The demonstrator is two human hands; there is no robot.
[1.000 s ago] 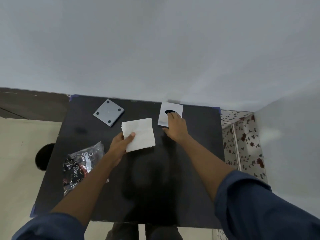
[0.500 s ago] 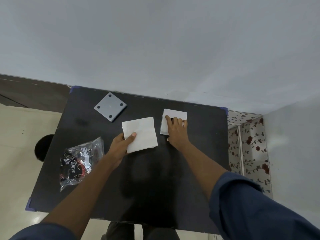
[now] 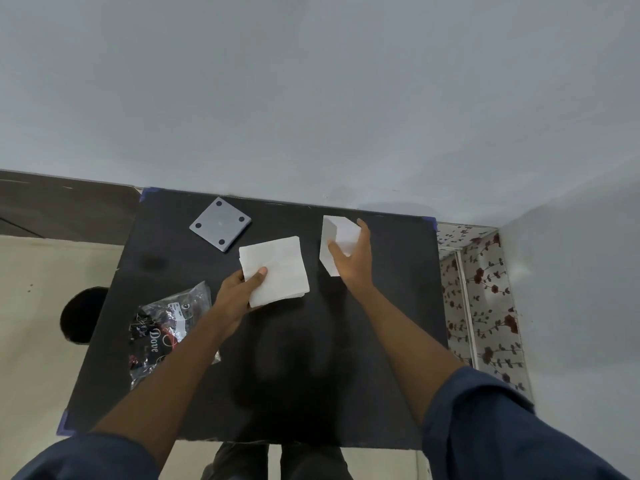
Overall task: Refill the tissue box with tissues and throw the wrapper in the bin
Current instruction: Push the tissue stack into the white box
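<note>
A white stack of tissues point(image 3: 277, 268) lies on the black table point(image 3: 391, 306), and my left hand point(image 3: 239, 289) pinches its near left corner. To the right, my right hand point(image 3: 351, 261) grips the white tissue box point(image 3: 337, 237), which is tilted up on an edge. Its opening is hidden from me. The crumpled clear and black wrapper point(image 3: 166, 330) lies at the table's left side, partly under my left forearm. A grey square lid point(image 3: 220, 224) with dark round feet lies at the back left of the table.
A dark round bin point(image 3: 81, 315) stands on the floor left of the table. A grey wall runs behind the table and along the right. A floral-patterned surface point(image 3: 481, 299) fills the gap on the right.
My right hand has closed around the tissue box and tipped it up from lying flat. My left hand keeps its hold on the tissue stack.
</note>
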